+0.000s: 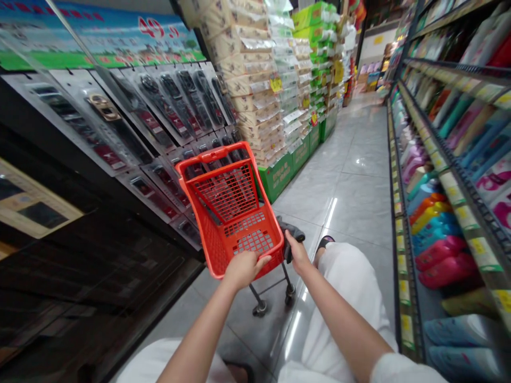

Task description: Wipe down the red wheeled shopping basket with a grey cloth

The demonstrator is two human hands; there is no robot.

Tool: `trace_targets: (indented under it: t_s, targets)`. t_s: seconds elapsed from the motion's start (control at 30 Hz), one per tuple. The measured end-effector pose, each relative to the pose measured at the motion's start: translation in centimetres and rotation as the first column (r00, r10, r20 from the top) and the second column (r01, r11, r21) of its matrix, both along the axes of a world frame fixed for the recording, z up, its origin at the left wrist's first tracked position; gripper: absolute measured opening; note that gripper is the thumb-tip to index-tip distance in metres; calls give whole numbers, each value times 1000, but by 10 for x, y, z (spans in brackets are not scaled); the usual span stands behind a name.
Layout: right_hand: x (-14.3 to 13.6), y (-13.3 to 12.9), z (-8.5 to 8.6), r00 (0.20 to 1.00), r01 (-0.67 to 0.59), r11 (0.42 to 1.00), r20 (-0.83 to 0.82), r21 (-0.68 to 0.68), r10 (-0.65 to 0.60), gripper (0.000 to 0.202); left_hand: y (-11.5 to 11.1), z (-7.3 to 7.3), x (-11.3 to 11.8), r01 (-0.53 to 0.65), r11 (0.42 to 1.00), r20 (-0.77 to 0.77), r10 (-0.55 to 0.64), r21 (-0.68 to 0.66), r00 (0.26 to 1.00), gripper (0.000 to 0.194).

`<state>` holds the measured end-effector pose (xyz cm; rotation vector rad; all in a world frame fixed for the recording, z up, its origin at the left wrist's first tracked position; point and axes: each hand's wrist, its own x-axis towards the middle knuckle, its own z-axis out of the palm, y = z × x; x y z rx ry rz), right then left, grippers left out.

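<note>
Both hands (242, 271) (297, 252) low, forearms forward

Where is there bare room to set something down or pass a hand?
Inside the basket, within its red rim; on the floor between the green boxes and the shelves. Crowded: the hanging packs, the bottle-filled shelves, and the basket's near rim, where the left hand rests.

1. A shop, seen from a tiled aisle.
2. Bottle-filled shelving (451, 175) runs along the right, its edges lined with price labels.
3. Blister-packed belts (175, 101) hang at the left beneath a banner (99, 32) reading 49.9.
4. Stacked packs (251, 85) carry yellow price signs.
5. A red shopping basket (211, 213) rides on wheels.
</note>
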<state>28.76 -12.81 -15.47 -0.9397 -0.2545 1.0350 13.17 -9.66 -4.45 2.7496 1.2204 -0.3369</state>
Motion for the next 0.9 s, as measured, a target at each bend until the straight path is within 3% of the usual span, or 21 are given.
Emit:
trace_targets:
  t_s: [0.1, 0.2, 0.27, 0.37, 0.43, 0.53, 0.63, 0.77, 0.9]
  targets:
    - [7, -21, 13, 970, 40, 994, 237, 101, -63, 42, 5, -3, 9, 6, 1000, 18, -6, 3, 1000, 67]
    - [18, -27, 23, 803, 36, 986, 582, 161, -125, 33, 8, -5, 12, 27, 1000, 33, -27, 0, 999, 64]
    - [29, -12, 32, 655, 5, 987, 746, 160, -124, 19, 9, -6, 12, 38, 999, 47, -37, -9, 998, 65]
    - [46, 31, 50, 446, -65, 994, 894, 85, -47, 6, 7, -7, 8, 44, 999, 62, -42, -24, 997, 69]
    - [53, 61, 61, 375, -52, 998, 927, 26, -5, 8, 6, -6, 5, 48, 998, 66, -46, -29, 997, 72]
    - [55, 83, 70, 359, -25, 1000, 933, 2, 7, 9, 5, -5, 1, 57, 998, 63, -55, -27, 996, 77]
    - [49, 70, 67, 340, -51, 999, 940, 18, 0, 10, 3, -5, -3, 31, 999, 44, -30, -19, 999, 78]
    - [41, 27, 62, 258, -104, 994, 965, -19, 45, 11, -8, -3, -9, -9, 1000, 33, 9, -7, 999, 80]
    - [38, 5, 65, 172, -54, 995, 981, -80, 88, 10, -25, 0, -15, 32, 998, 56, -28, -61, 998, 76]
